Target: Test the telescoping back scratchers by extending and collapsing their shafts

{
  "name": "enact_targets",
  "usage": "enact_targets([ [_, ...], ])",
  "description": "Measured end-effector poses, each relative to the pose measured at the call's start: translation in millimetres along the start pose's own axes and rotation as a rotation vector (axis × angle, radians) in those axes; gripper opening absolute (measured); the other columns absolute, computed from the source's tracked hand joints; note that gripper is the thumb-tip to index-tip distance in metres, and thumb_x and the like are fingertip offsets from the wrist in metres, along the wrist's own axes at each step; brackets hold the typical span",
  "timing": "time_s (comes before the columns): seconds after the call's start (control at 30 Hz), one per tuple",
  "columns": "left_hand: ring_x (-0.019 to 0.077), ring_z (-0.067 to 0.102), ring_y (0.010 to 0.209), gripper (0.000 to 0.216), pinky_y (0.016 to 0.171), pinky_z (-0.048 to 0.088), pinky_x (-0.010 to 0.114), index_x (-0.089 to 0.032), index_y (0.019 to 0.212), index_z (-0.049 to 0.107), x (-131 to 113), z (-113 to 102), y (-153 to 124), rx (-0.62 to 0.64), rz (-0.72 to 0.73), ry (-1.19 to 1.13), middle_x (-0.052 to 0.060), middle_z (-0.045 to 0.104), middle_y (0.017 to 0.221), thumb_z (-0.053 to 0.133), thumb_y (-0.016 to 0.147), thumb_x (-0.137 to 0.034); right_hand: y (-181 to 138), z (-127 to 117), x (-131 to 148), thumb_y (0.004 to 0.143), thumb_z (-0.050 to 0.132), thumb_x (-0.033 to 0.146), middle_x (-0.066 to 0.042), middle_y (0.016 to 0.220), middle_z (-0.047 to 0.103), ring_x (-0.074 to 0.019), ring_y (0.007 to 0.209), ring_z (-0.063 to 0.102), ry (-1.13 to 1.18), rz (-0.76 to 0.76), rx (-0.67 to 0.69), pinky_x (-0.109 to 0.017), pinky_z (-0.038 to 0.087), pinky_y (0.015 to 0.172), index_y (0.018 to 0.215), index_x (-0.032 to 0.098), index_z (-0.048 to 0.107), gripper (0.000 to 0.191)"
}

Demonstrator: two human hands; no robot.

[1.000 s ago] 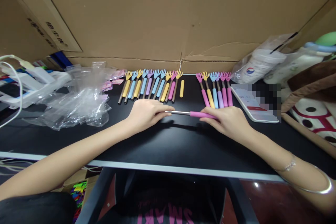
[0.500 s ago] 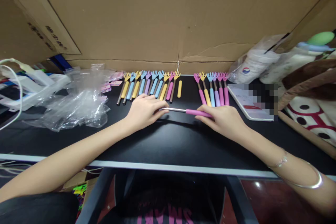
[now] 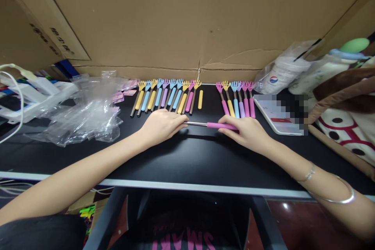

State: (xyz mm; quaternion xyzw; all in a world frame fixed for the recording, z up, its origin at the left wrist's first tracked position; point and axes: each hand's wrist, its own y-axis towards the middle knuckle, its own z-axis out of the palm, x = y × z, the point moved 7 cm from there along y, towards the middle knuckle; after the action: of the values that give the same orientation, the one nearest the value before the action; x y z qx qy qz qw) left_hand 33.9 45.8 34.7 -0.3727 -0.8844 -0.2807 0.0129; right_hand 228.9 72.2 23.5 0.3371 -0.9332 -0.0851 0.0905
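Between my hands, level above the black table, runs a back scratcher (image 3: 213,125) with a bare metal rod and a pink handle sleeve. My left hand (image 3: 164,125) is closed round the rod's left end, hiding that end and any claw on it. My right hand (image 3: 244,131) grips the pink sleeve between thumb and fingers. Behind my left hand lies a row of claw-headed rods with loose coloured sleeves, among them a yellow sleeve (image 3: 200,99) at the row's right end. Just beyond my right hand, several back scratchers (image 3: 235,101) lie side by side with sleeves on their rods.
Clear plastic bags (image 3: 96,113) are heaped on the left beside a white plastic rack (image 3: 38,101). A phone (image 3: 272,115), a bagged cup (image 3: 284,76) and a patterned cloth bag (image 3: 348,133) stand or lie at right. A cardboard wall (image 3: 164,19) closes off the back.
Both hands keep their hold on the back scratcher. My right forearm has shifted slightly left and up; otherwise the objects on the table lie as before.
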Motion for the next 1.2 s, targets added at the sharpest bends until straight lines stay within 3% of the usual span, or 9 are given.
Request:
enact_targets([
  [0.2, 0.0123, 0.060, 0.055, 0.030, 0.051, 0.033, 0.022, -0.021, 0.089, 0.063, 0, 6, -2, 0.040, -0.044, -0.019, -0.001, 0.069, 0.068, 0.039, 0.095, -0.039, 0, -5, 3, 0.090, 0.040, 0.049, 0.001, 0.067, 0.066, -0.0115, 0.054, 0.057, -0.073, -0.034, -0.032, -0.022, 0.029, 0.052, 0.096, 0.024, 0.060, 0.033],
  [0.43, 0.0136, 0.064, 0.059, 0.031, 0.052, 0.034, 0.022, -0.023, 0.096, 0.062, 2, 14, -2, 0.125, -0.088, -0.086, -0.001, 0.071, 0.074, 0.036, 0.096, -0.040, -2, -15, 9, 0.091, 0.038, 0.050, 0.001, 0.066, 0.067, -0.0111, 0.054, 0.057, -0.157, -0.081, -0.070, -0.022, 0.029, 0.051, 0.092, 0.024, 0.062, 0.035],
  [0.8, 0.0138, 0.066, 0.066, 0.032, 0.055, 0.038, 0.021, -0.024, 0.103, 0.063, 12, 11, -1, 0.139, -0.121, -0.173, -0.001, 0.073, 0.084, 0.037, 0.096, -0.040, 8, -35, 25, 0.093, 0.033, 0.048, 0.001, 0.061, 0.064, -0.0112, 0.053, 0.056, -0.326, -0.164, -0.069, -0.024, 0.023, 0.050, 0.089, 0.023, 0.061, 0.037],
  [1.07, 0.0135, 0.066, 0.065, 0.029, 0.055, 0.039, 0.021, -0.025, 0.101, 0.067, 23, 18, -4, 0.100, -0.114, -0.150, 0.000, 0.073, 0.085, 0.042, 0.094, -0.040, 25, -10, 19, 0.094, 0.030, 0.046, -0.001, 0.060, 0.063, -0.0119, 0.051, 0.053, -0.417, -0.220, 0.021, -0.024, 0.017, 0.048, 0.086, 0.021, 0.059, 0.040],
  [1.2, 0.0137, 0.067, 0.068, 0.028, 0.057, 0.041, 0.021, -0.025, 0.101, 0.068, 25, 16, -4, 0.067, -0.109, -0.163, 0.000, 0.074, 0.087, 0.045, 0.093, -0.039, 24, -2, 18, 0.094, 0.029, 0.046, -0.003, 0.063, 0.064, -0.0124, 0.055, 0.056, -0.376, -0.205, 0.003, -0.024, 0.019, 0.049, 0.083, 0.020, 0.058, 0.040],
])
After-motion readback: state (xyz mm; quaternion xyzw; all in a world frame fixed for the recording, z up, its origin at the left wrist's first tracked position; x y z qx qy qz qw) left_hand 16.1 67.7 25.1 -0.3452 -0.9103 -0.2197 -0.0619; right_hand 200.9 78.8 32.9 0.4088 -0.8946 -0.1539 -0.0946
